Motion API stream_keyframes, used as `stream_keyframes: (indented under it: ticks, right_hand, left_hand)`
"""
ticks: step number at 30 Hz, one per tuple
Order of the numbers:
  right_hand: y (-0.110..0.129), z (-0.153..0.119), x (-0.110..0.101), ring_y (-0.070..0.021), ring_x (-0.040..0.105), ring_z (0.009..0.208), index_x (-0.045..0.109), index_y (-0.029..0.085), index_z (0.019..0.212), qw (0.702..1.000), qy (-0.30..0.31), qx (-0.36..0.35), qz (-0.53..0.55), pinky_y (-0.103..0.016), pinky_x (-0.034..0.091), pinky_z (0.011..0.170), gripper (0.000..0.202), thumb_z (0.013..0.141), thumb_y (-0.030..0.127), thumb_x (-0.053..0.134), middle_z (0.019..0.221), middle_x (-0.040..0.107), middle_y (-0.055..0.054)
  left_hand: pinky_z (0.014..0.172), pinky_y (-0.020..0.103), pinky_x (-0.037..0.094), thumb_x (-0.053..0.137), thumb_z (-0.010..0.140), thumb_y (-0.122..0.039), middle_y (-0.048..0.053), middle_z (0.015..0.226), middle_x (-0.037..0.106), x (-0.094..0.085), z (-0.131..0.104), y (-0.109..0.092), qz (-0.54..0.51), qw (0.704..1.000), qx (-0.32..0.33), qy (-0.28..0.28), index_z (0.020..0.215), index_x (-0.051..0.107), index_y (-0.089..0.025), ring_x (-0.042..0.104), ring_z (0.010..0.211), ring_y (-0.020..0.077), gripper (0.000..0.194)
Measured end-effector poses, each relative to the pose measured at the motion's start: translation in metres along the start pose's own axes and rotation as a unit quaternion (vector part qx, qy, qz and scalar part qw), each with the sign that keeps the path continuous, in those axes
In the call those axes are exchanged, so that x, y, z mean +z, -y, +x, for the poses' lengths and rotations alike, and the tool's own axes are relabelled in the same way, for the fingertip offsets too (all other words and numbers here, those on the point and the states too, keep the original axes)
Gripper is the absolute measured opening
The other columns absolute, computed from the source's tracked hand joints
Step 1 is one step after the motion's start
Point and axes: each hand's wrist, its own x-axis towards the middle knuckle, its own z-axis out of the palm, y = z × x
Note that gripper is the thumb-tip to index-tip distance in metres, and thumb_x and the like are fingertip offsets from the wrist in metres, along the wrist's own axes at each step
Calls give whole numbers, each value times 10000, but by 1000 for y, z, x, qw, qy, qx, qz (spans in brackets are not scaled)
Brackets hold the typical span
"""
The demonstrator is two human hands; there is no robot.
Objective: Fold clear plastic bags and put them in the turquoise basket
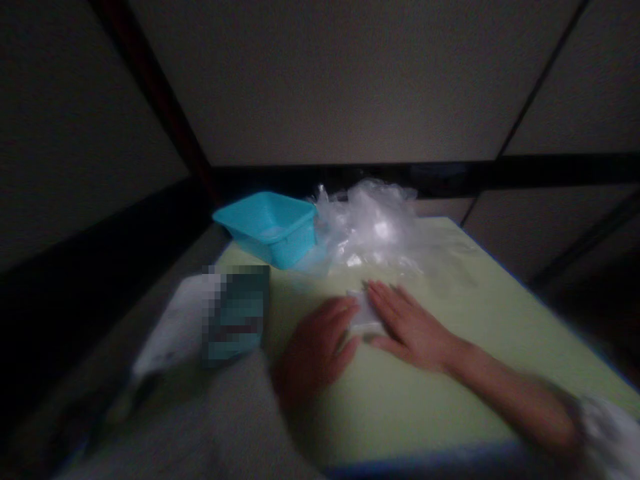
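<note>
A small, pale, flat piece (367, 312), perhaps a clear packet, lies on the yellow-green tabletop (400, 413) between my two hands. My right hand (413, 330) rests flat with its fingers stretched out, the fingertips over the right edge of the piece. From the left, my left hand (320, 347) reaches to the piece's other edge, its thumb apart from the fingers and the fingertips touching or very near it. Neither hand is wrapped round anything. The picture is dim and blurred, so fine detail on the piece is hidden.
Crumpled clear plastic bags (375, 223) are heaped at the back of the table. Beside them on the left stands a turquoise basket (295, 245). A dark green, pixelated item (237, 317) and a white sheet or bag (175, 323) lie at the left edge.
</note>
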Motion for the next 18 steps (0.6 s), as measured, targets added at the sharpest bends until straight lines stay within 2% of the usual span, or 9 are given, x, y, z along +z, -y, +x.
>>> stream_keyframes:
  ticks: [2, 6, 11, 18]
  right_hand:
    - [-1, 0, 0, -290, 202, 1414, 230, 39, 1467, 1000, 3, -1, 0, -531, 235, 1120, 774, 933, 591, 327, 1506, 244, -221]
    - [0, -1, -1, -292, 194, 1415, 254, 38, 1461, 1000, -3, 6, -10, -518, 230, 1127, 776, 933, 606, 293, 1504, 250, -216]
    - [0, -2, 1, -288, 207, 1413, 227, 44, 1470, 1000, 0, 5, -2, -523, 217, 1129, 784, 930, 606, 307, 1496, 271, -223]
    - [-3, 3, 2, -286, 211, 1413, 205, 59, 1478, 999, 17, -24, 31, -536, 177, 1133, 785, 928, 610, 307, 1504, 266, -216]
  left_hand:
    - [1093, 433, 362, 453, 886, -224, 147, 1402, 466, 1, -3, -2, 37, 997, 50, 36, 1299, 458, -115, 403, 1321, 249, 427]
    - [1143, 480, 266, 422, 902, -244, 185, 1487, 337, 5, -2, 2, 94, 992, 38, 77, 1388, 339, -49, 255, 1406, 263, 530]
    - [1161, 478, 210, 391, 907, -243, 171, 1503, 312, 7, -1, 5, 103, 989, 33, 99, 1400, 317, -64, 205, 1425, 242, 529]
    - [1154, 470, 219, 368, 936, -284, 174, 1513, 288, 8, -2, 4, 115, 986, 45, 114, 1418, 287, -72, 201, 1426, 245, 533]
